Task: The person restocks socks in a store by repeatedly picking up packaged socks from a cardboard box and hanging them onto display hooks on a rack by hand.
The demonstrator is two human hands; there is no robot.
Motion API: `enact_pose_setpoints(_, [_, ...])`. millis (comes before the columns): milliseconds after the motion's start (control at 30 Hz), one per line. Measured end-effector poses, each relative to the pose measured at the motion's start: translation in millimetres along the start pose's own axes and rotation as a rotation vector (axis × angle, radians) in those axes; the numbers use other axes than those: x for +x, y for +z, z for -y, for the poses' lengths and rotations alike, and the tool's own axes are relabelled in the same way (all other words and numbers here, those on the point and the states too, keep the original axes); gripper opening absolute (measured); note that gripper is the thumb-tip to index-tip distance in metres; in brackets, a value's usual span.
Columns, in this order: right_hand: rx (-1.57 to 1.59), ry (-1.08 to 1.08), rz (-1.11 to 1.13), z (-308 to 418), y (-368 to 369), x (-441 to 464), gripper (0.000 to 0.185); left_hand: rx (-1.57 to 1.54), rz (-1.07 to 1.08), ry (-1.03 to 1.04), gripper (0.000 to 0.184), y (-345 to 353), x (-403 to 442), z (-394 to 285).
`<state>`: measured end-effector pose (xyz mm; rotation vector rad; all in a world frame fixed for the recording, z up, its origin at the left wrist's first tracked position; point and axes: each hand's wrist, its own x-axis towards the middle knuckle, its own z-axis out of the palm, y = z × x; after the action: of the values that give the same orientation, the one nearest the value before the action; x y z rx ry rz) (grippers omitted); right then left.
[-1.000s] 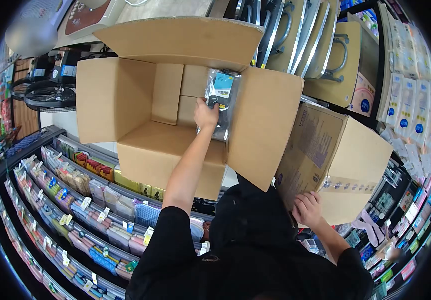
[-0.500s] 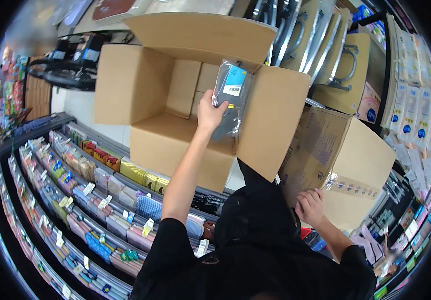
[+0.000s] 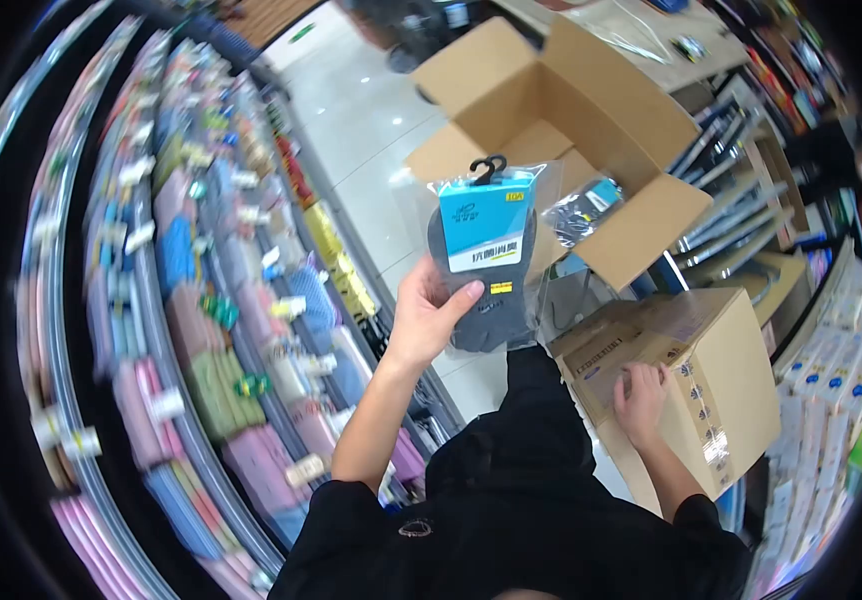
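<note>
My left hand (image 3: 429,315) is closed on a clear packet of dark grey socks (image 3: 483,325) with a blue and white label and a black hook, held upright in front of me. Behind it stands an open cardboard box (image 3: 491,75), and another sock packet (image 3: 585,211) shows at its near right side. My right hand (image 3: 641,400) rests with curled fingers on the edge of a second, taped cardboard box (image 3: 741,385); whether those fingers hold anything is hard to tell.
Racks of folded, tagged textiles (image 3: 196,360) curve along the left. Folded metal-legged tables (image 3: 726,240) lean at the right, beside packs of white goods (image 3: 821,390). A pale tabletop (image 3: 641,45) is behind the open box. Tiled floor (image 3: 361,130) runs between rack and box.
My left hand has brought the sock packet out of the open box and nearer to me. The view has swung left and tilted. My right hand stays at the taped box.
</note>
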<state>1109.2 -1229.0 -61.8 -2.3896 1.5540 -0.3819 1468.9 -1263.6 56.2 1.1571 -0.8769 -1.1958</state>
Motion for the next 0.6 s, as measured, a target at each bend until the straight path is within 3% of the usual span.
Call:
enact_pose_setpoints(233, [0.008,-0.047,-0.046,-13.2,21.1,-18.0,0.011,-0.067,-0.276,0.143,0.055,-14.8,-220.2,-9.0])
enact_pose_setpoints(300, [-0.001,-0.089,-0.073,-15.1,24.2,-17.8,0.011,0.061,-0.369,0.093,0.053,-12.6,-272.3,-6.0])
enact_pose_setpoints(600, [-0.038,-0.148,-0.163,-38.7,40.5,-19.1,0.013,0.068,-0.739,0.125,0.035,59.0,-443.3,41.4])
